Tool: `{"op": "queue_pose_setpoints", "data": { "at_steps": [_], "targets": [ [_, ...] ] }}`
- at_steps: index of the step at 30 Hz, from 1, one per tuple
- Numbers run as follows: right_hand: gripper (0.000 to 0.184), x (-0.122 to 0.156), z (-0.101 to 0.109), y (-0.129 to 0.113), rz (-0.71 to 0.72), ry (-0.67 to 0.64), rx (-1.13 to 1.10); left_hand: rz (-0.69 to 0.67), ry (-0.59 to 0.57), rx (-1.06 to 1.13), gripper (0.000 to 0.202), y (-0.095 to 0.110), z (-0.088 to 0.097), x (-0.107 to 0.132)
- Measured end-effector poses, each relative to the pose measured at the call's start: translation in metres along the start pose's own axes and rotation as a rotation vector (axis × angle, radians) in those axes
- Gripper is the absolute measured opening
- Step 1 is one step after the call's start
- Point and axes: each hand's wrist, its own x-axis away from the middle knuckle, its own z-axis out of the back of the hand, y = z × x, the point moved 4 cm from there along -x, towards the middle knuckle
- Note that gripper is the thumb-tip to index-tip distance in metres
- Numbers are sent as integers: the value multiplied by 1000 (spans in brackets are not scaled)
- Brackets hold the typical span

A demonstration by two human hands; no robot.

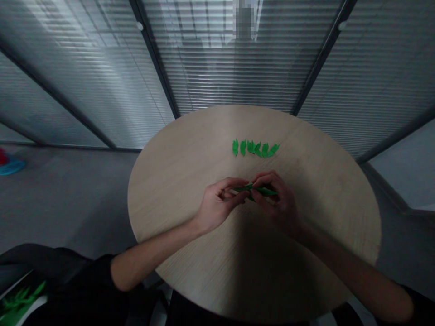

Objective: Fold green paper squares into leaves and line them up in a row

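My left hand (217, 203) and my right hand (280, 203) meet over the middle of the round table (170, 181). Between their fingertips is a slim green leaf-shaped piece (267, 191). Thumb and fingers of both hands pinch it, and the fingers cover part of it. Whether it is one piece or more I cannot tell. Just beyond the hands, several similar green leaf-shaped pieces (235, 147) lie in a short row on the tabletop, the ones at the right touching or overlapping.
Glass partitions with blinds (210, 81) stand behind the table's far edge. At the lower left, blurred green leafy strips (23, 299) show beside a dark fabric. A blue and red object (12, 165) sits on the grey floor at far left.
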Motion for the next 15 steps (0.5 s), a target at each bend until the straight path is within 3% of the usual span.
{"op": "queue_pose_setpoints", "data": {
  "at_steps": [9, 15],
  "targets": [
    [12, 1, -1, -2, 21, -8, 12, -24, -8, -58, 15, 2, 1, -1],
    [44, 6, 3, 2, -42, -238, -163, -56, 16, -47, 21, 0, 5, -2]
  ]
}}
